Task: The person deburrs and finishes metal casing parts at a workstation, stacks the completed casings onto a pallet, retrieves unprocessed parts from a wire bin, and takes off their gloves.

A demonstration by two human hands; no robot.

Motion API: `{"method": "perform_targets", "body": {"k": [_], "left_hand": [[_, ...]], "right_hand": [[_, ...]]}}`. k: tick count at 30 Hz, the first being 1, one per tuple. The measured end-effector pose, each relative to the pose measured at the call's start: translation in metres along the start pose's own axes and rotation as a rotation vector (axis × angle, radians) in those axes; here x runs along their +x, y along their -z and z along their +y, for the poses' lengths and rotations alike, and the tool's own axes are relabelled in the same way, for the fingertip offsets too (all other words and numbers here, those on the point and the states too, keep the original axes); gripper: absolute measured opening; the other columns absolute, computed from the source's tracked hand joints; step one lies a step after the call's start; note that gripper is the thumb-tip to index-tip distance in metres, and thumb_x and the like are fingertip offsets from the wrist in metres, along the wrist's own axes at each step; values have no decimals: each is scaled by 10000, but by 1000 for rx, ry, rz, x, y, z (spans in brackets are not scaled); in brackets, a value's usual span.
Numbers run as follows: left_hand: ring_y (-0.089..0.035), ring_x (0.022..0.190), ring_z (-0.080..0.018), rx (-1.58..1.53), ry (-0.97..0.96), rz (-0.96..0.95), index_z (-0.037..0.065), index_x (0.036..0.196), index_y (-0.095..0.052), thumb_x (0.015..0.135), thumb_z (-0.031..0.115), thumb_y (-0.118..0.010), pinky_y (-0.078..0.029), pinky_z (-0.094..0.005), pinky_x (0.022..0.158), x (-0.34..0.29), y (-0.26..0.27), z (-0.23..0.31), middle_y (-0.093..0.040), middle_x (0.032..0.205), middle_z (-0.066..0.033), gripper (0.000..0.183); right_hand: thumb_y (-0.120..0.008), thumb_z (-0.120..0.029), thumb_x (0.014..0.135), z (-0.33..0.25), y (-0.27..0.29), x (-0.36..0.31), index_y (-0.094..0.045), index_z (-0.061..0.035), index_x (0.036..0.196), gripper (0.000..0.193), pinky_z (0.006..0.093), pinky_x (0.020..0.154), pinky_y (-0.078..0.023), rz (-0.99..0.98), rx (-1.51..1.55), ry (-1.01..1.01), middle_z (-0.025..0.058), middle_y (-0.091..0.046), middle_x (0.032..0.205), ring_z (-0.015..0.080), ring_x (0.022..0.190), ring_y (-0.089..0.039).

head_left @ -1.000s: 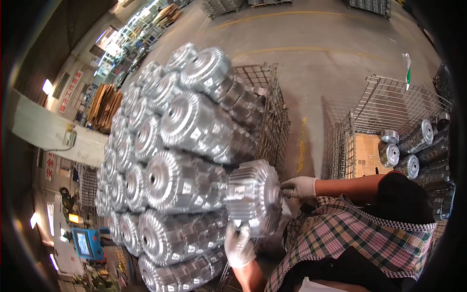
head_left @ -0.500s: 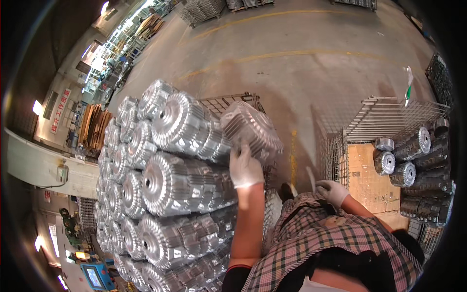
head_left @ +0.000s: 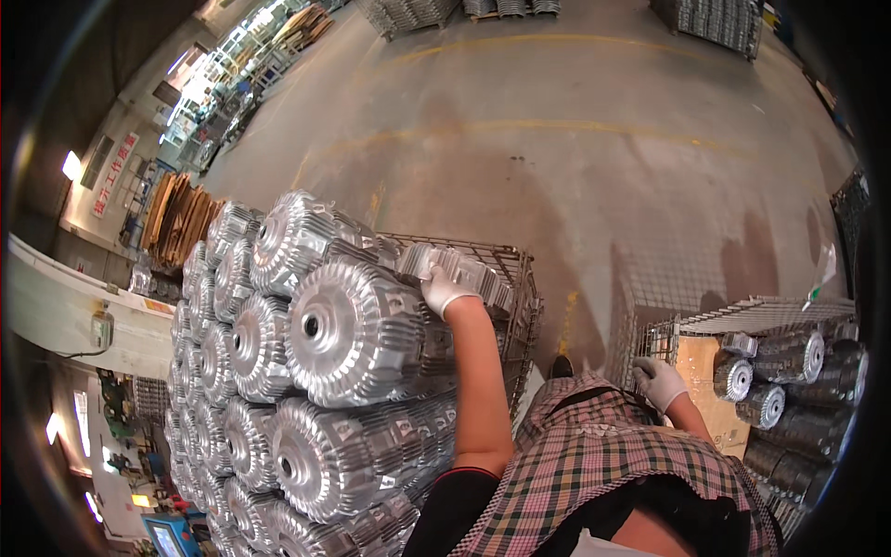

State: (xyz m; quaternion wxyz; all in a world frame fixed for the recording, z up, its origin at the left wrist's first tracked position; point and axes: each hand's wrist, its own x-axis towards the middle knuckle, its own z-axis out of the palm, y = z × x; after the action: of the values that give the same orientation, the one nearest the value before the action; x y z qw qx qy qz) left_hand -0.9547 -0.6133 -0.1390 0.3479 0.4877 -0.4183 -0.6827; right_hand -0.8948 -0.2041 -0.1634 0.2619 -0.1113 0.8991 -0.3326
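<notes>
gloved hand on the top housing

the fingers [head_left: 436, 278] of the left hand [head_left: 444, 290] are bent over the near end of a ribbed grey housing [head_left: 464, 269] and grip it. this housing lies on its side at the top of the stack [head_left: 306, 371], at its right edge, close against the rim of the wire cage [head_left: 520, 278] behind it. the hand wears a white glove, and the bare forearm runs down from it to a dark sleeve at the lower edge of the view.

the stack is made of many like housings, silver, finned and round-faced, laid on their sides in rows with their faces turned to the left. it fills the left half of the view and rises above the cage wall.

the right hand [head_left: 659, 381], also in a white glove, rests on the top corner of a second wire cage [head_left: 668, 334] at the right. its fingers curl loosely over the wire; i cannot tell whether they clench it. inside that cage lie more housings [head_left: 789, 371], a few of them, beside a brown board [head_left: 696, 371].

the two hands are well apart, with a checked shirt [head_left: 603, 464] between them low in the view. a dark shoe [head_left: 560, 368] shows on the grey concrete floor [head_left: 575, 139] between the cages. flat brown sheets [head_left: 176, 218] are piled beyond the stack at the upper left.
</notes>
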Motion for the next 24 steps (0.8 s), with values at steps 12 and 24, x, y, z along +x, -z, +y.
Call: {"method": "perform_targets", "body": {"k": [12,24], "left_hand": [[-499,1202,-247,-53,-97,-8,-40,1397,-374,941,160,-587,-364,-339,1038,-10,-3,-38,-502,1354,-161,541],[-581,957,-146,25,257,-509,55,1171,-577,985,349,-532,-480,-295,838,-232,27,-95,-620,1053,-34,351]], "right_hand": [[-569,-299,907,-25,35,63,-653,-75,1123,322,420,898,-478,-201,-204,99,185,-658,1068,352,1026,-611],[-605,-371,917,-53,53,84,-529,-22,1303,526,356,903,-488,-393,307,476,203,-644,1143,315,1085,-623]]}}
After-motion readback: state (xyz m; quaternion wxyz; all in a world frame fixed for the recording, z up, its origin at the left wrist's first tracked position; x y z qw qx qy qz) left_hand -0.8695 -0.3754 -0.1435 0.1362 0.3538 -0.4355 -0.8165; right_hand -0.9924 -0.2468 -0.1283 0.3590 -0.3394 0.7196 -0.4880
